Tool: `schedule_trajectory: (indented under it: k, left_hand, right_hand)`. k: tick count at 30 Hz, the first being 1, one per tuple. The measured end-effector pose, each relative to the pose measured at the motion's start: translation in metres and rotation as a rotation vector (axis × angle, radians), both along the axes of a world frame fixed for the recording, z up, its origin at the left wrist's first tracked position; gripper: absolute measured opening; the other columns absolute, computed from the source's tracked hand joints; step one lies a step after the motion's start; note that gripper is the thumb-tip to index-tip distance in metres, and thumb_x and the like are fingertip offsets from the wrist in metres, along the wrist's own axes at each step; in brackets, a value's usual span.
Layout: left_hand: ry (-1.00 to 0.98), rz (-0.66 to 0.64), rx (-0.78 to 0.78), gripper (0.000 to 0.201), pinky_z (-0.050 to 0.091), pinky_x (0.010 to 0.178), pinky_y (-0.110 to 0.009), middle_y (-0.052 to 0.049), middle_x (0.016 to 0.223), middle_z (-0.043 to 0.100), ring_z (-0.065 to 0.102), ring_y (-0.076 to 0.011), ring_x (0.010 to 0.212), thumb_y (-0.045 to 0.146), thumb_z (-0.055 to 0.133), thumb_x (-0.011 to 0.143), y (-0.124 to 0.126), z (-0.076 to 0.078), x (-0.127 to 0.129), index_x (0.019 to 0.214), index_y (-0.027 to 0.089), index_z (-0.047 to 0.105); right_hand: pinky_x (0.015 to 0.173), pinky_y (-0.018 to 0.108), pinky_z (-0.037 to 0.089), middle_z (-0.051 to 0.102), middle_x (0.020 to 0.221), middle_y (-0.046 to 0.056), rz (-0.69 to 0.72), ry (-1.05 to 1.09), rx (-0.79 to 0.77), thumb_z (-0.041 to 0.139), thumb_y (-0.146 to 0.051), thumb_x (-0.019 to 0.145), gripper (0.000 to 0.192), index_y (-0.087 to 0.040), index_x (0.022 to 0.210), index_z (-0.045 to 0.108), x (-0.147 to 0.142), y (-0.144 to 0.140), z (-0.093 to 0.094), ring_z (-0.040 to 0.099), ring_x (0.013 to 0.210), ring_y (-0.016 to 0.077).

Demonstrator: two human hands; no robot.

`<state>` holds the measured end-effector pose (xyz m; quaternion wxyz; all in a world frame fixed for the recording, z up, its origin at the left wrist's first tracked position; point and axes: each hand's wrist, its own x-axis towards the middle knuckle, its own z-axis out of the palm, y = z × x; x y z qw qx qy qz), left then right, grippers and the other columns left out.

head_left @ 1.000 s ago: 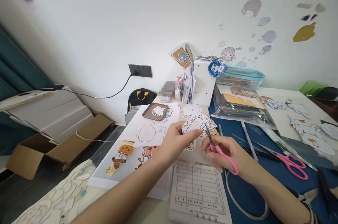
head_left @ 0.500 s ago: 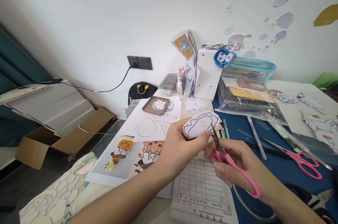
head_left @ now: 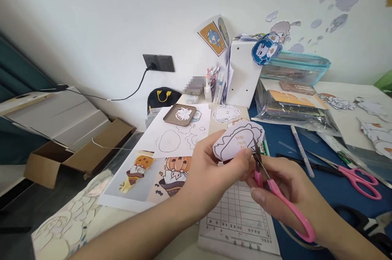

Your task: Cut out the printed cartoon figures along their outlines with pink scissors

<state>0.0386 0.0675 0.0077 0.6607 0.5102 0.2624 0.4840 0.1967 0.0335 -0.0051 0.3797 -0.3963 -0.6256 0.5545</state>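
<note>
My left hand (head_left: pixel 211 170) pinches a white paper cutout (head_left: pixel 237 142) with a black outline and holds it above the desk. My right hand (head_left: pixel 284 190) grips small pink-handled scissors (head_left: pixel 277 192). Their blades point up and meet the cutout's lower right edge. Below both hands lies a white printed grid sheet (head_left: pixel 237 221). Left of my left hand lie printed cartoon sheets, one with a pumpkin-headed figure (head_left: pixel 174 172).
A second pair of pink scissors (head_left: pixel 357 176) lies on the blue mat (head_left: pixel 324 194) at right. A brown tray (head_left: pixel 179 114), a white box (head_left: pixel 241 74), plastic pouches (head_left: pixel 290 109) and pens stand behind. An open cardboard box (head_left: pixel 70 152) sits on the floor at left.
Both hands have come closer to me and lower in view, still holding cutout and scissors. The cutout has turned and the blades sit further along its edge. The view has tilted down.
</note>
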Motion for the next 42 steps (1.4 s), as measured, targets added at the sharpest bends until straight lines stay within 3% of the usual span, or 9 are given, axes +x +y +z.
schedule_trajectory:
  k: [27, 42]
  left_hand:
    - [-0.145, -0.086, -0.059, 0.020, 0.047, 0.056, -0.011, 0.007, 0.059, 0.060, 0.055, -0.0035, 0.054, 0.011, 0.059, 0.089, -0.0046, 0.0019, 0.0012, 0.069, 0.017, 0.060]
    - [-0.074, -0.051, -0.020, 0.022, 0.045, 0.055, -0.014, 0.005, 0.060, 0.063, 0.057, -0.0059, 0.058, 0.013, 0.060, 0.088, -0.0047, -0.0004, 0.0029, 0.067, 0.018, 0.060]
  right_hand:
    - [0.045, 0.022, 0.028, 0.039, 0.066, -0.008, -0.016, -0.029, 0.147, 0.058, -0.012, 0.079, 0.017, -0.026, 0.075, 0.049, -0.0012, -0.0004, -0.0002, 0.032, 0.055, 0.0111]
    - [0.045, 0.022, 0.030, 0.041, 0.067, -0.007, -0.030, -0.008, 0.160, 0.057, -0.010, 0.080, 0.017, -0.026, 0.076, 0.052, -0.0029, -0.0005, 0.0017, 0.034, 0.056, 0.0115]
